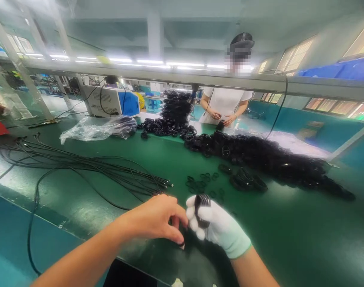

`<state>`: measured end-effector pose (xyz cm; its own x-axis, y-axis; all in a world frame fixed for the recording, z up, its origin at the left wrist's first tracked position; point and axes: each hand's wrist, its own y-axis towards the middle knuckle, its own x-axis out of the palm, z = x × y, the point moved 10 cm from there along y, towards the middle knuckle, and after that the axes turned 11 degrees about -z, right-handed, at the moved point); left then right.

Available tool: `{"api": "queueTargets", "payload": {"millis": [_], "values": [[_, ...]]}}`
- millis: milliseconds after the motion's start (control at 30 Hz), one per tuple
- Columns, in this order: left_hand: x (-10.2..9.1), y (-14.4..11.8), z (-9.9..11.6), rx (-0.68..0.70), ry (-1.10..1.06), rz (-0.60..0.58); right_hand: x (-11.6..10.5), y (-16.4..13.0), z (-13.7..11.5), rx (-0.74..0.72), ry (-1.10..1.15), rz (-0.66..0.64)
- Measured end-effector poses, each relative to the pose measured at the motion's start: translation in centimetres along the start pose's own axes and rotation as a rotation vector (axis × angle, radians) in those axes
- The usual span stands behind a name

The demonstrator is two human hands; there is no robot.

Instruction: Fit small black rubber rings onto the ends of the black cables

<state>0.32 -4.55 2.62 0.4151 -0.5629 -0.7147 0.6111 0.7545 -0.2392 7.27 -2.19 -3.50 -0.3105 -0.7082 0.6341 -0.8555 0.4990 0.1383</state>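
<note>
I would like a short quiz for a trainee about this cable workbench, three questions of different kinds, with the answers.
1. True or false: the right hand wears a white glove.
2. What does the gloved hand hold? A) a coiled black cable B) a red box C) a plastic bag
3. Which side of the green table holds the loose straight cables?

Key: 1 true. 2 A. 3 The left side; the bare left hand is closed next to the coil.

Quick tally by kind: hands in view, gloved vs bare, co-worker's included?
Gloved hands: 1, the right hand, white glove, gripping a black coiled cable.
Bare hands: 3, the left hand and the co-worker's two hands.
Total: 4 hands.
</note>
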Motion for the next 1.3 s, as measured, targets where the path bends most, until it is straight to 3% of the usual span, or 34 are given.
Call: {"api": "queueTargets", "payload": {"millis": [67,133,267,467,667,867,967,1033,1100,1200,1300], "values": [[-0.8,-0.2,-0.6,-0.031,-0.038,0.062,-1.5,-0.5,0.3,0.047,0.026,0.099],[-1.3,-0.2,-1.2,-0.038,-0.091,0.108,-2.0,-0.7,0.3,0.083,0.047,0.12],[-1.5,0.2,-1.9,-0.012,-0.176,0.153,-0.9,-0.4,0.4,0.133,-0.033,0.079],[-0.2,0.6,-2.0,-0.002,-0.231,0.125,0.5,0.3,1.5,0.272,-0.371,0.064],[0.6,1.0,-1.8,-0.097,-0.074,0.099,-0.5,0.4,2.2,0.348,-0.591,0.195],[1.0,2.1,-0.8,-0.187,0.192,0.067,-0.8,-0.1,1.3,0.268,-0.754,0.335],[1.2,3.1,-2.1,-0.21,0.212,-0.107,-0.5,-0.4,1.2,0.275,-0.79,0.353],[2.2,3.3,-3.4,-0.186,0.067,-0.331,-0.1,-0.4,1.3,0.301,-0.788,0.327],[2.6,3.3,-4.0,-0.132,-0.109,-0.429,0.4,-0.2,0.6,0.267,-0.79,0.324],[1.4,3.5,-4.4,-0.105,-0.127,-0.239,0.8,-0.1,-0.9,0.16,-0.75,0.319],[2.2,2.9,-4.0,-0.151,-0.031,-0.152,1.9,0.0,-0.4,0.117,-0.488,0.123]]}}
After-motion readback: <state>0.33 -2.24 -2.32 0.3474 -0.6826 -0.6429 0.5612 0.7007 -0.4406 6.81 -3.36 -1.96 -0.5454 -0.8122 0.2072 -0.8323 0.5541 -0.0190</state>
